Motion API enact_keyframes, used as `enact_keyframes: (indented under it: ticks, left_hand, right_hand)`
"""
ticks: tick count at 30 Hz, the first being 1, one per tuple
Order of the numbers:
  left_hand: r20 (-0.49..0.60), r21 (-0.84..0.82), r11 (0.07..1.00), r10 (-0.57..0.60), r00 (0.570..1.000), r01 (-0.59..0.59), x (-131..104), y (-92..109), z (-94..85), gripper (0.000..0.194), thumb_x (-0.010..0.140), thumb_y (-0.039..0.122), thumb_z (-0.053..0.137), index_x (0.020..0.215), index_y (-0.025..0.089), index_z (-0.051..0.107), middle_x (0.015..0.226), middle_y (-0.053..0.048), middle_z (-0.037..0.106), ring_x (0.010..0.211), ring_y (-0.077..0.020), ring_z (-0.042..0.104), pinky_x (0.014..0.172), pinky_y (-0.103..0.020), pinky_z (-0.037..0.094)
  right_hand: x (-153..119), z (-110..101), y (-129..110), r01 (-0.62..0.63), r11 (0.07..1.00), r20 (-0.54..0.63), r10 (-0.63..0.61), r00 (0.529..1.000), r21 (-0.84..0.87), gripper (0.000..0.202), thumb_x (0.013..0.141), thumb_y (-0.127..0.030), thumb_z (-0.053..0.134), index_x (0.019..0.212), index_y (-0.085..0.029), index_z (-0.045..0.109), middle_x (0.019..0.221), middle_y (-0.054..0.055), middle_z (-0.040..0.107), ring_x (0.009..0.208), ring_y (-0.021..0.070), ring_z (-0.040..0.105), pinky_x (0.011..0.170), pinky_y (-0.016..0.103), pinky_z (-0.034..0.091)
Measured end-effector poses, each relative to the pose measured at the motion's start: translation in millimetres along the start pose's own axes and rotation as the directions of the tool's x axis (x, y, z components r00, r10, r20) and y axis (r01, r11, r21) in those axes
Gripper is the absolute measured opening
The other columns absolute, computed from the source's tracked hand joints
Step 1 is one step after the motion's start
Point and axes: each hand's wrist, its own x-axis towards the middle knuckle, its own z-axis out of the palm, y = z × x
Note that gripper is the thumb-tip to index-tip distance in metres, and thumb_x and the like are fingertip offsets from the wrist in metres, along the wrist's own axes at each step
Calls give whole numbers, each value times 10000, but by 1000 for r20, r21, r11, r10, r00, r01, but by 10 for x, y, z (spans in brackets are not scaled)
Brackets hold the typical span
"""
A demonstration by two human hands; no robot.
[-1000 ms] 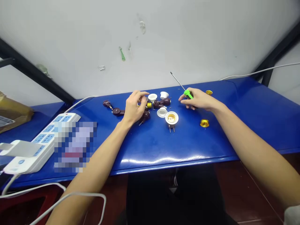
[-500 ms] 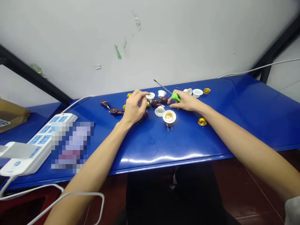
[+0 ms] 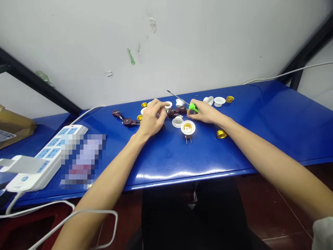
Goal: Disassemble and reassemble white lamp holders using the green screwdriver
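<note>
Grip, left hand (image 3: 154, 119): fingers bent, thumb and forefinger parted; set over dark brown parts, anything held underneath hidden, so cannot be told. Grip, right hand (image 3: 205, 111): closed around a screwdriver (image 3: 193, 107) with green handle; thumb and fingertips near together, anything pinched there too small to tell.

Laid out on the blue table (image 3: 156, 163), left to right:

Power strip (image 3: 54, 147), white, blue outlets; long axis slanting from near left to far right.

Pixelated object (image 3: 87, 156), just beside the strip.

Brown plug part (image 3: 127, 122), round, left of the left hand.

Gold rings (image 3: 144, 105), two visible, behind the left hand.

Screwdriver, as above: in the right hand, tip pointing left and toward the wall; long axis slanting up and leftward from the handle.

White cap (image 3: 178, 122), between the hands.

Lamp socket (image 3: 187, 128), white rim, gold lining, just right of the cap; mouth facing up, two pins pointing to the near edge.

Threaded gold sleeve (image 3: 222, 134), beside the right forearm.

White cups (image 3: 220, 101), two, behind the right wrist.

Small gold ring (image 3: 230, 99), just right of the cups.
</note>
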Motion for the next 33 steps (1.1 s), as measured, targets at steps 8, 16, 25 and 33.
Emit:
enact_keyframes:
  ticks: [8, 16, 25, 33]
  left_hand:
    - [27, 21, 1000, -9, 1000, 8, -12, -9, -3, 223, 1014, 179, 523, 1077, 197, 736, 895, -39, 673, 794, -161, 595, 820, -328, 500]
    - [89, -60, 998, 31, 996, -26, 10, 58, 22, 166, 1023, 250, 610, 1111, 198, 741, 1042, -77, 695, 915, -178, 654, 825, -324, 550]
    - [93, -139, 985, 120, 988, -106, -2, 223, 45, 177, 993, 245, 704, 1166, 222, 739, 1090, -76, 712, 962, -188, 667, 832, -344, 568]
    - [17, -165, 973, 166, 986, -161, 4, 263, 57, 70, 994, 253, 713, 1044, 208, 731, 1010, -66, 753, 936, -183, 691, 805, -330, 561]
  right_hand:
    - [-33, -36, -3, -62, 994, 1, 62, 998, 88, 278, 801, -264, 712, 845, -255, 437, 974, 47, 793, 792, 213, 648, 700, 351, 467]
    - [-135, -129, -281, -106, 848, -24, 139, 990, 520, 474, 758, -385, 889, 862, -249, 447, 1015, 52, 755, 577, 105, 514, 508, 306, 404]
    - [-216, -102, -577, -114, 739, 26, 130, 991, 664, 602, 661, -437, 991, 810, -236, 443, 952, 45, 737, 602, 97, 521, 476, 272, 391]
    - [-238, -54, -611, -137, 680, 56, 139, 989, 720, 572, 645, -378, 993, 803, -232, 463, 944, 39, 728, 605, 100, 536, 473, 270, 396]
